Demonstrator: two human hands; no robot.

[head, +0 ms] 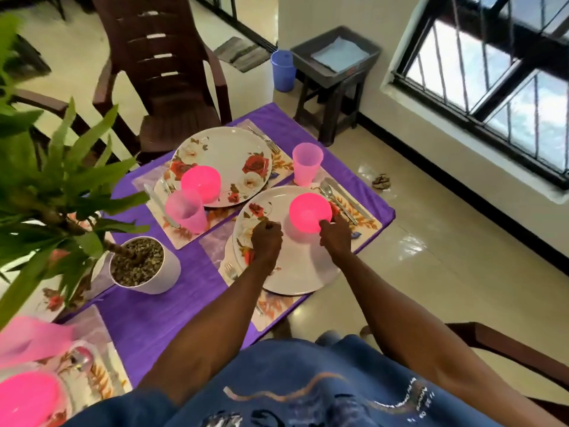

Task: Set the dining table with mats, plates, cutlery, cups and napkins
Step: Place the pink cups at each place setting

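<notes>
On the purple tablecloth [147, 318], the near white round plate with red rose prints [295, 272] lay on a floral rectangular place mat [274, 309], and a bright pink plastic bowl [310, 212] sat on the plate's far side. The right hand [335, 238] touched the bowl's near edge with its fingers curled against it. The left hand [267, 238] hovered over the plate's left part with fingers curled in, and whether it pinched anything could not be told. A translucent pink plastic cup [306, 163] stood just beyond the plate, with a steel spoon [334, 197] and knife [349, 197] lying to the plate's right.
</notes>
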